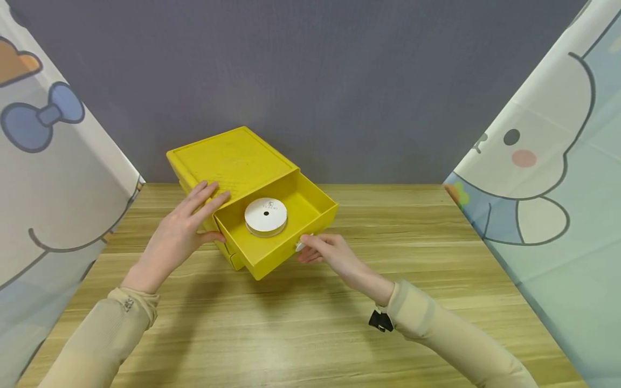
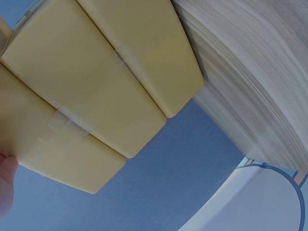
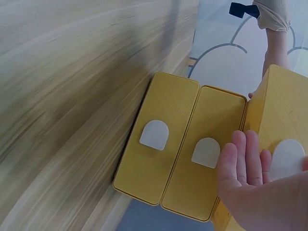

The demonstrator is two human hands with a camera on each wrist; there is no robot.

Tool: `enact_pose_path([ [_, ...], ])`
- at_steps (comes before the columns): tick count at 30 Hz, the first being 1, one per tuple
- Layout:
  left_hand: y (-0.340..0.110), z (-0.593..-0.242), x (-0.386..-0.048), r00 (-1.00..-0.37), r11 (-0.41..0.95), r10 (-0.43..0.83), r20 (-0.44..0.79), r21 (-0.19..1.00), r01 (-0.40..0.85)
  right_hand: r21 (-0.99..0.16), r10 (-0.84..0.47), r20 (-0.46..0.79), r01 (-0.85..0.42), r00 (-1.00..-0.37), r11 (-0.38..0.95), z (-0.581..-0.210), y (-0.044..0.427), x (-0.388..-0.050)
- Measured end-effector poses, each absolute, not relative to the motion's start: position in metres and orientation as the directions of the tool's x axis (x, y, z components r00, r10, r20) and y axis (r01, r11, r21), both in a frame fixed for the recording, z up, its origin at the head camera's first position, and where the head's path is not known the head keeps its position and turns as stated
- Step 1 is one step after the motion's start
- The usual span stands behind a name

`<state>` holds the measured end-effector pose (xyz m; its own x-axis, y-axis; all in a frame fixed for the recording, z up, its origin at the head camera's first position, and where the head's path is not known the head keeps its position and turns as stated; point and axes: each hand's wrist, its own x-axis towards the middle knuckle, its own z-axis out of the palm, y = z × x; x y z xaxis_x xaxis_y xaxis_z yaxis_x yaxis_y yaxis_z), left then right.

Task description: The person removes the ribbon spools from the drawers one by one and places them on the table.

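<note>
A yellow drawer cabinet [image 1: 233,161] stands at an angle at the back of the table. Its top drawer [image 1: 273,258] is pulled out, and in it lies a white ribbon spool [image 1: 256,214] on its flat side. My right hand [image 1: 339,261] pinches the white handle [image 3: 287,159] of that drawer between thumb and forefinger; the other fingers stretch out below. On the cabinet's left front corner rests my left hand [image 1: 177,231], fingers spread over the top and thumb beside the open drawer. In the left wrist view only part of that hand shows.
Beneath the open drawer, two lower drawers [image 3: 156,139] with white tabs are closed. A grey wall [image 1: 310,91] rises behind the cabinet. Cartoon-printed sheets [image 1: 533,161] border the wooden table [image 1: 412,226] on both sides.
</note>
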<state>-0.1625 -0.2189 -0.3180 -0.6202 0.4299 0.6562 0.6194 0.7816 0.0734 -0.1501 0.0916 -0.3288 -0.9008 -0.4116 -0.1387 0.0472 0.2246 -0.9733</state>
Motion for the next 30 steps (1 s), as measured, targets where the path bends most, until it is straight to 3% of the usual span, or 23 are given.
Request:
enact_pose_path([
  [30,-0.2191,-0.3187,-0.1628,-0.620,0.776,0.433,0.654,0.079,0.625,-0.967,-0.411,-0.147,0.044,-0.900,0.249,-0.3305,0.1009,-0.1410],
])
